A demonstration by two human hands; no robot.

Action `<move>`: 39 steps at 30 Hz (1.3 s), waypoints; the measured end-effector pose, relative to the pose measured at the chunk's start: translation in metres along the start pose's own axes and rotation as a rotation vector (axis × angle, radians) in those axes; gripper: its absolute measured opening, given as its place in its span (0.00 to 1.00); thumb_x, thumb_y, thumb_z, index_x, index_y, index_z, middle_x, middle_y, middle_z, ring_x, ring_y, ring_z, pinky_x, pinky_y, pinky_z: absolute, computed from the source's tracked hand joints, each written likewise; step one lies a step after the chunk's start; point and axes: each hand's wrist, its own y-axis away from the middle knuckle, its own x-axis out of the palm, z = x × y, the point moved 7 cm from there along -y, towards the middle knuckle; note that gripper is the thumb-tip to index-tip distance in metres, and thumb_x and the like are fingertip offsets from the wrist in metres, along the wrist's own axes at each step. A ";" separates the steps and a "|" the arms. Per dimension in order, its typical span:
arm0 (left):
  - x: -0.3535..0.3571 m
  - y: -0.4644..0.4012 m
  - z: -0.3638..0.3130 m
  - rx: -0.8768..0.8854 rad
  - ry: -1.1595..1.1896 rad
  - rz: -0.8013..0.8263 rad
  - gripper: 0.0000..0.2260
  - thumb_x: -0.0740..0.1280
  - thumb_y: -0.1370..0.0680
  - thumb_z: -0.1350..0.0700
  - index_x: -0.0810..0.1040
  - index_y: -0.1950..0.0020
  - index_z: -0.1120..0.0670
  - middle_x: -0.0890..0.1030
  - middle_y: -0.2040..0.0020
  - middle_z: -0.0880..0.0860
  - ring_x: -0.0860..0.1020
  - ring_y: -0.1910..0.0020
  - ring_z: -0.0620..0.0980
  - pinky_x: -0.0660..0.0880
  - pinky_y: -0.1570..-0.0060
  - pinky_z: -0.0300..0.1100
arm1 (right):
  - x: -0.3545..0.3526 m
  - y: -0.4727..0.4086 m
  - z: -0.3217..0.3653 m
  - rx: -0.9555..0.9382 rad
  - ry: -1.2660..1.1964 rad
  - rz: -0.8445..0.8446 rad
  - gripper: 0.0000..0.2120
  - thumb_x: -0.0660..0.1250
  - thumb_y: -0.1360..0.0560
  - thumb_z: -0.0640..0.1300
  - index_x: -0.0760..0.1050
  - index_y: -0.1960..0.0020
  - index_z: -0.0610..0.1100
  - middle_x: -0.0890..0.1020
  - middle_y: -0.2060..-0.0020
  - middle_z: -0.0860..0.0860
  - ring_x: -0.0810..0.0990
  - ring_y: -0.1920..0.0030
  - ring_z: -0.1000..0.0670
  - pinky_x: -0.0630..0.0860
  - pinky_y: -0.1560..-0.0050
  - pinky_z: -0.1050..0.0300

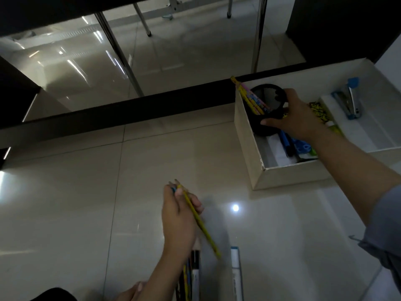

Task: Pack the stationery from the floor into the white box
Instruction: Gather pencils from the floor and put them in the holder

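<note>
Box (249, 137), white, on the floor tiles (108, 192): black pen cup (268, 98) with patterned pencils (251, 98) inside, gripped by right hand (293, 118), fingers curled round its rim. Beyond those fingers, a blue stapler (349, 98); beneath the palm, blue pens (286, 142). Left hand (180, 218) clenched on a yellow pencil (199, 222), more pencils and markers (191, 276) below the wrist. No legible writing.

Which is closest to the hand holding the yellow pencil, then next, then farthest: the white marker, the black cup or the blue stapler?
From the left hand:
1. White marker, on the floor just right of it.
2. Black cup, in the box's near corner.
3. Blue stapler, far right in the box.
</note>
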 end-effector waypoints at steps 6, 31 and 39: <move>0.029 -0.058 -0.096 0.043 0.564 0.054 0.11 0.50 0.18 0.65 0.70 0.52 0.53 0.68 0.65 0.51 0.68 0.68 0.43 0.69 0.65 0.33 | -0.002 0.000 -0.002 0.009 0.003 -0.017 0.36 0.77 0.34 0.45 0.62 0.33 0.42 0.74 0.36 0.45 0.74 0.38 0.45 0.72 0.44 0.56; 0.183 -0.138 -0.129 0.359 0.208 0.315 0.22 0.61 0.30 0.77 0.68 0.51 0.50 0.75 0.57 0.52 0.80 0.57 0.49 0.78 0.52 0.38 | 0.002 -0.004 -0.001 0.022 -0.081 0.014 0.36 0.78 0.36 0.42 0.64 0.34 0.43 0.75 0.39 0.48 0.71 0.44 0.54 0.70 0.47 0.61; 0.152 -0.126 -0.148 0.681 -0.215 0.260 0.15 0.66 0.24 0.56 0.75 0.38 0.58 0.72 0.33 0.55 0.69 0.34 0.46 0.59 0.39 0.22 | 0.004 -0.005 -0.004 0.017 -0.053 0.015 0.36 0.78 0.36 0.42 0.64 0.34 0.42 0.75 0.39 0.47 0.74 0.41 0.49 0.71 0.46 0.58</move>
